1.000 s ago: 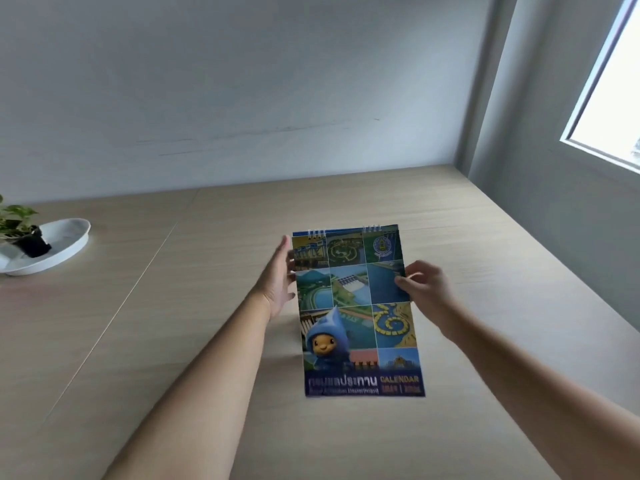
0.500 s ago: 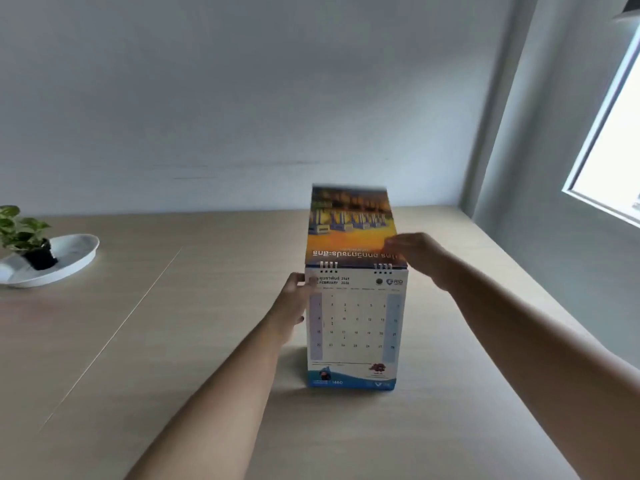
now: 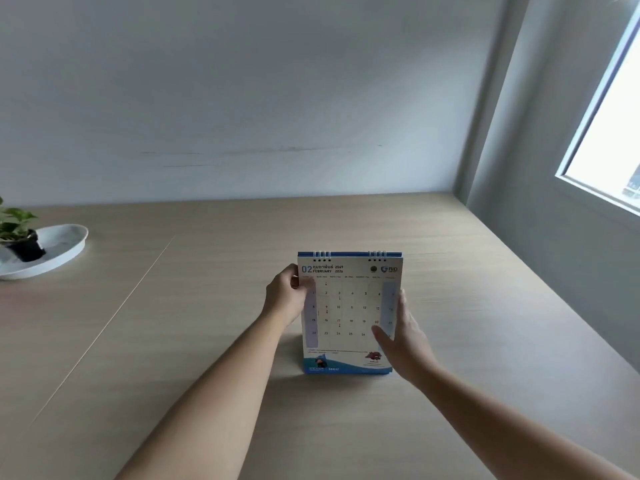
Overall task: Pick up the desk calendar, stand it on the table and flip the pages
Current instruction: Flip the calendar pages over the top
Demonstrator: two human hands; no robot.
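Observation:
The desk calendar (image 3: 348, 313) stands upright on the wooden table (image 3: 173, 341), spiral binding on top, showing a white February page with a blue wave along the bottom. My left hand (image 3: 285, 299) grips its upper left edge, fingers wrapped around the side. My right hand (image 3: 403, 341) holds the lower right edge, thumb lying across the front of the page near the bottom right corner. The back of the calendar is hidden.
A white dish (image 3: 52, 251) with a small potted plant (image 3: 17, 233) sits at the far left of the table. A wall runs along the table's back edge and right side, with a window (image 3: 609, 133) at the upper right.
The picture page that stood up above the binding has gone over the back. My right hand came down from the top edge to the lower right side. The calendar stays standing.

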